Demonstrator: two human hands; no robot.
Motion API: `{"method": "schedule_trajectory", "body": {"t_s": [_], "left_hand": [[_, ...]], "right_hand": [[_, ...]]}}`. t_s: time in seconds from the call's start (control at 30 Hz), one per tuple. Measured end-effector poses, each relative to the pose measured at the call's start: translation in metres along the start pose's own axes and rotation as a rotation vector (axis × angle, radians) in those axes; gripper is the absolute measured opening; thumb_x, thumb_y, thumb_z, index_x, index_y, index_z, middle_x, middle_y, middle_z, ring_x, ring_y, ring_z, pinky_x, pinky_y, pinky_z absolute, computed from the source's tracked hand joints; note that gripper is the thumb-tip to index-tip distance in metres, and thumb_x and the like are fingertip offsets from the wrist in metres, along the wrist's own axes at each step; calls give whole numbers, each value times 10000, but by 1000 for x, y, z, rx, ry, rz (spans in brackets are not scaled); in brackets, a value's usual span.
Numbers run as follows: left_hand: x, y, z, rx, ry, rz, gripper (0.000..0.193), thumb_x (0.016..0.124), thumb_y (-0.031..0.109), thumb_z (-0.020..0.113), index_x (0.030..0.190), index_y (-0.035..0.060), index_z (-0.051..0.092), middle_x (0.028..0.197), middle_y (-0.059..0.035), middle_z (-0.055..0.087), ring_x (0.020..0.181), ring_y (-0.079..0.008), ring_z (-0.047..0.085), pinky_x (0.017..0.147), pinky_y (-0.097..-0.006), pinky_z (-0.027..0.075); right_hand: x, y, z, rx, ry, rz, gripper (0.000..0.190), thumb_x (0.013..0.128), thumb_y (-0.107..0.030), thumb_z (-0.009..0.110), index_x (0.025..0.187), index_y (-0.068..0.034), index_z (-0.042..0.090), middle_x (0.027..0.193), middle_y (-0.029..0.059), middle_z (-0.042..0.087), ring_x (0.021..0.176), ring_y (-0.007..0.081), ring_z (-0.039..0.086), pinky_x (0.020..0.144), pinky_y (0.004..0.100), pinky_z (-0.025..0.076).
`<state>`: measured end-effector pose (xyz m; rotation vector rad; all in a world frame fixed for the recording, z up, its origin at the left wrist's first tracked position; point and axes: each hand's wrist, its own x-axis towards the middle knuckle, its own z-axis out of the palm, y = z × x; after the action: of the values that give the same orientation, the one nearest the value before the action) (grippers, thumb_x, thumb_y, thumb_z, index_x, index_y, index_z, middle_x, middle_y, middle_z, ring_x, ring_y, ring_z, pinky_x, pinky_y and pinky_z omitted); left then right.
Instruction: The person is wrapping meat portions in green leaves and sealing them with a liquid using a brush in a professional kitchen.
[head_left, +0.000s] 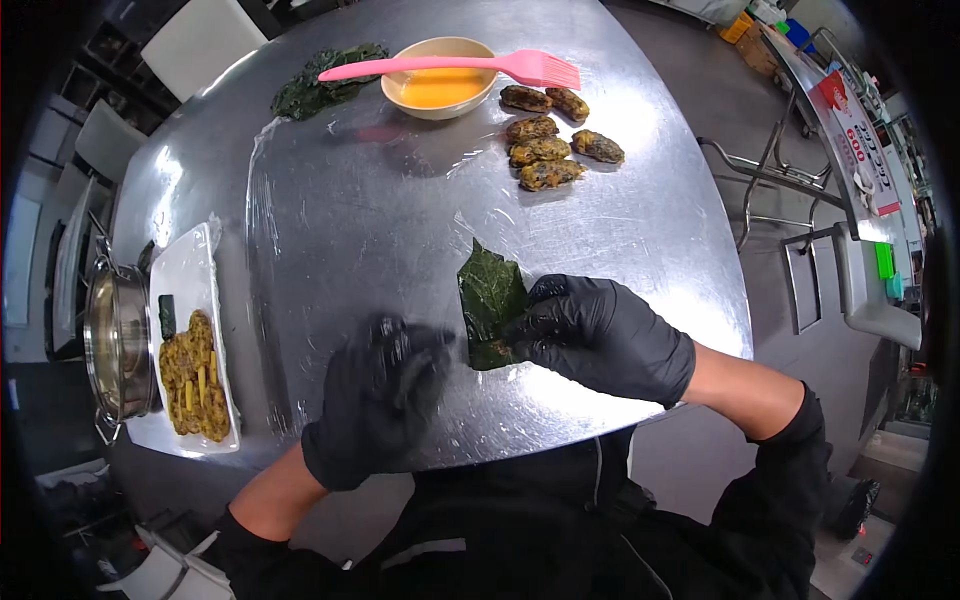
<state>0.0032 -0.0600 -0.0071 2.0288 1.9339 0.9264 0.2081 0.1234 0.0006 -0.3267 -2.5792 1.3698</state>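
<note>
My right hand (600, 337), in a black glove, pinches the right edge of a dark green leaf (491, 296). The leaf lies on the metal table with its pointed tip away from me. A small brownish patch (501, 347) shows near its lower end, partly hidden by my fingertips. Just left of the leaf is my left hand (382, 390), also gloved in black and blurred. Its fingers point toward the leaf, apart from it, and I see nothing held in them. Further away, several leaf-wrapped rolls (541, 152) lie in a group, some touching.
A bowl of orange-yellow liquid (442, 88) bears a pink pastry brush (517, 66) across its rim. Dark leaves (319, 82) lie beside it. Clear plastic film (259, 225) covers part of the tabletop. At left stand a white tray (187, 262) with brownish food (195, 375) and a steel pot (131, 337).
</note>
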Motion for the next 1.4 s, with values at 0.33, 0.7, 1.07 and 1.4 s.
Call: {"method": "schedule_trajectory", "body": {"t_s": [0.33, 0.7, 1.07, 1.4], "left_hand": [[2, 17, 22, 284, -33, 204, 380, 859, 272, 769, 1178, 82, 690, 1034, -127, 652, 886, -304, 637, 746, -429, 514], [11, 11, 23, -37, 19, 132, 381, 831, 187, 806, 1141, 14, 666, 1047, -141, 625, 836, -306, 620, 738, -415, 497], [20, 8, 21, 23, -82, -4, 471, 862, 315, 766, 1171, -3, 608, 1107, -196, 595, 954, -316, 610, 789, -425, 487], [28, 1, 18, -80, -106, -42, 357, 857, 262, 761, 1084, 24, 622, 948, -157, 654, 793, -342, 649, 723, -448, 517]], "right_hand": [[1, -1, 1, -4, 1, -1, 172, 896, -99, 709, 1049, -23, 692, 972, 143, 654, 862, 331, 653, 750, 407, 522], [-15, -1, 13, -427, 102, -322, 488, 769, -134, 841, 1210, -69, 642, 1071, 137, 619, 907, 300, 657, 702, 390, 555], [5, 2, 1, -238, 4, -197, 435, 792, -116, 817, 1186, -80, 638, 999, 134, 626, 887, 323, 647, 729, 407, 540], [13, -4, -6, -189, -37, -125, 418, 818, -124, 796, 1210, -82, 659, 1026, 139, 616, 918, 346, 640, 791, 401, 537]]}}
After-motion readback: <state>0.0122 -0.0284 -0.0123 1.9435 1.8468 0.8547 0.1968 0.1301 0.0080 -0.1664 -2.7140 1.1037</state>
